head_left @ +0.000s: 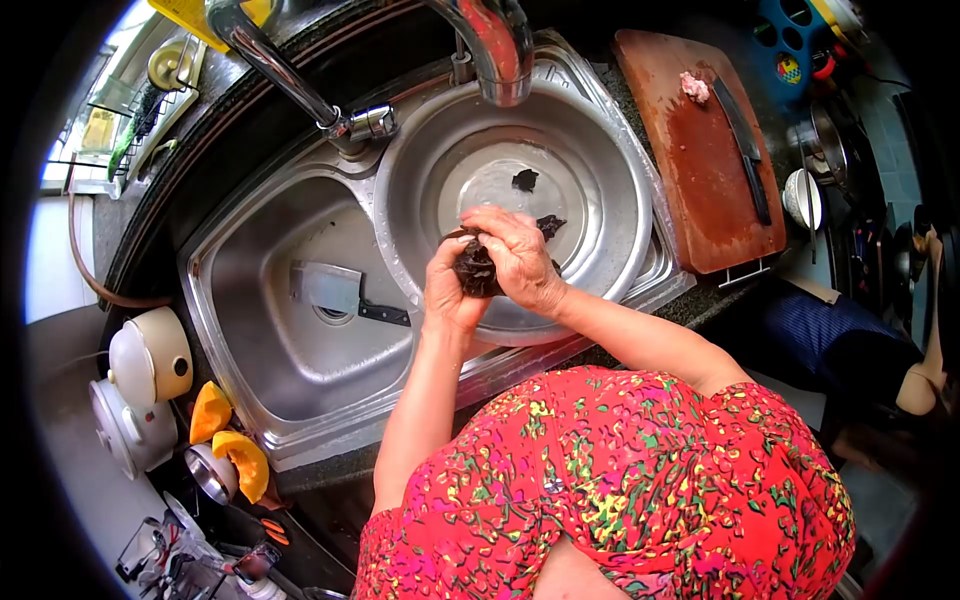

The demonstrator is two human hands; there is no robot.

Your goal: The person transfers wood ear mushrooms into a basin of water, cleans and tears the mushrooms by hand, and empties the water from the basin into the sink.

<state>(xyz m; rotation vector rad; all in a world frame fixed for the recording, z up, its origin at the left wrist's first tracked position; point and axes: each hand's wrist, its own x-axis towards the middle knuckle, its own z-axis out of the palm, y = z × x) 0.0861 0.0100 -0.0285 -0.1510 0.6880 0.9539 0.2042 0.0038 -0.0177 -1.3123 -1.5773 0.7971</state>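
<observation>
Over a round steel basin (pixel 404 205) at the sink, both my hands are closed around a dark, ruffled clump (pixel 476 272) that looks like black wood ear fungus. My left hand (pixel 452 285) cups it from the left. From the right, my right hand (pixel 522 258) curls over its top, hiding part of it. Inside the basin lies a loose dark piece (pixel 524 180), beyond my fingers. Another dark piece (pixel 549 227) shows just past my right hand. The basin's bottom looks wet.
A cleaver (pixel 330 287) lies in the left sink bowl (pixel 270 370). The faucet (pixel 350 128) stands behind. At right, a cutting board (pixel 665 150) holds a knife (pixel 742 140) and a pink lump (pixel 694 87). Orange pumpkin pieces (pixel 243 463) and a cream pot (pixel 155 355) sit at left.
</observation>
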